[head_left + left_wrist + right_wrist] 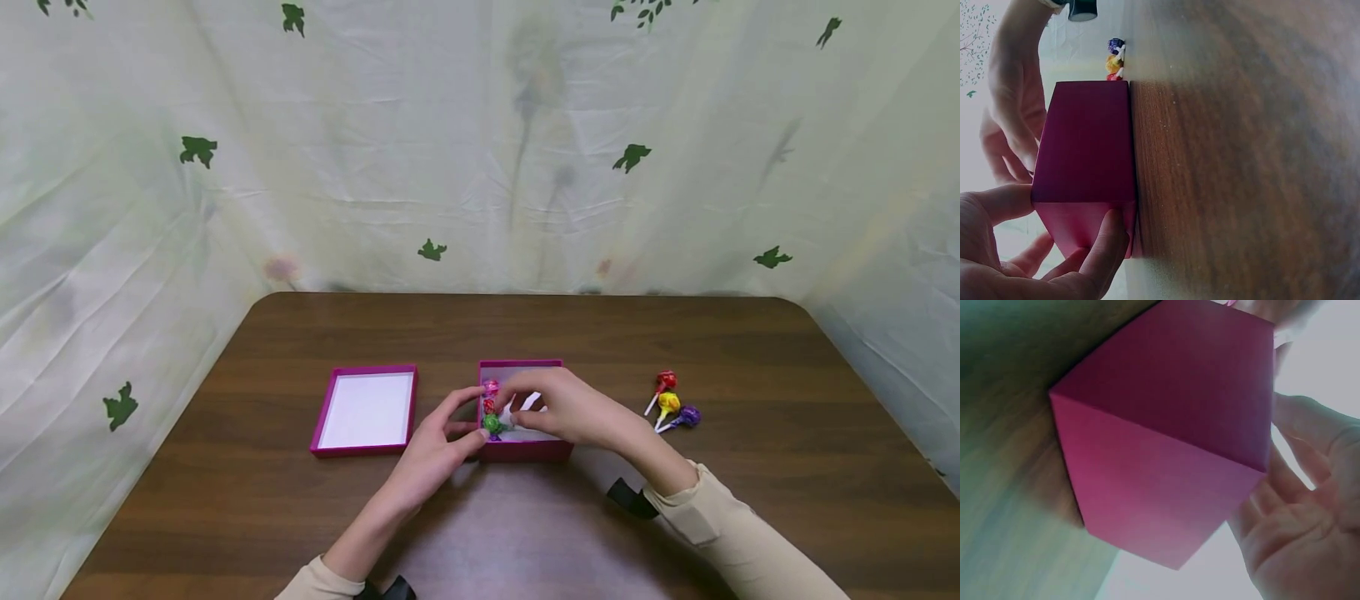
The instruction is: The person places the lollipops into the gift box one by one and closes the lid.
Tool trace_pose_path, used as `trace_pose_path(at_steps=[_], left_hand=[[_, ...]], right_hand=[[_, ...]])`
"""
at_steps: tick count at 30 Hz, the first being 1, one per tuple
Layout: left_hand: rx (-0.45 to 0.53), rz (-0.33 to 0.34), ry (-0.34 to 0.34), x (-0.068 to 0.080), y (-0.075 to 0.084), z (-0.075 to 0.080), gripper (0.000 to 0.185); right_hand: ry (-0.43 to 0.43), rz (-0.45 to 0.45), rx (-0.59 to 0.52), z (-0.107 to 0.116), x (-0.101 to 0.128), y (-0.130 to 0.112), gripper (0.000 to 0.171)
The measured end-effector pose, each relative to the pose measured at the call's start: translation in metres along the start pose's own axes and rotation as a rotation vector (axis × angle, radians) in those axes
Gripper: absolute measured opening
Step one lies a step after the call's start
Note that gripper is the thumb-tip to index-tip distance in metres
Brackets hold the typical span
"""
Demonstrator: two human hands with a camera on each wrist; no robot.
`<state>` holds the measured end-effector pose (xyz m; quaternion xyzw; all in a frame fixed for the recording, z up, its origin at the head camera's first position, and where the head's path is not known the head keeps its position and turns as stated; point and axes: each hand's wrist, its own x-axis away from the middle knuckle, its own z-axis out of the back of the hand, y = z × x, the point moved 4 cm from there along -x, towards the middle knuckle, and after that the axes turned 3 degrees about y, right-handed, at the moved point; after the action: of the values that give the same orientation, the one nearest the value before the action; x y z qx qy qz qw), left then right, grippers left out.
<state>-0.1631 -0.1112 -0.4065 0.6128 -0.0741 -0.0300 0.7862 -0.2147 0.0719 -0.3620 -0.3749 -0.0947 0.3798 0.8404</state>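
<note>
An open magenta box [525,451] stands on the brown table [525,533]. Pink [491,387], red [489,406] and green [492,423] lollipops lie along its left inner wall. My left hand [476,414] grips the box's front left corner; in the left wrist view the thumb [1113,231] presses on its wall [1085,144]. My right hand [512,400] reaches over the box with fingers bent down inside, the index finger by the pink lollipop. What the fingertips hold is hidden. The right wrist view shows the box's outside [1166,437] and my palm [1300,537].
The box's lid [366,410] lies upside down, white inside, left of the box. Right of the box lie three loose lollipops: red [665,380], yellow [668,403] and purple [690,415]. A leaf-printed cloth [480,167] hangs round the table's back and sides.
</note>
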Motion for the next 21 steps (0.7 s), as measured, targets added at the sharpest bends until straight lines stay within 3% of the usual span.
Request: trace_pose_path(at_steps=[8,21], left_hand=[[-0.015,0.021,0.008,0.000,0.000,0.000,0.055],[-0.028,0.010,0.015,0.000,0.000,0.000,0.054]], right_hand=[[0.159,0.005,0.021,0.017,0.027,-0.005,0.024],[0.348,-0.153,0.139,0.048,0.066,0.009,0.025]])
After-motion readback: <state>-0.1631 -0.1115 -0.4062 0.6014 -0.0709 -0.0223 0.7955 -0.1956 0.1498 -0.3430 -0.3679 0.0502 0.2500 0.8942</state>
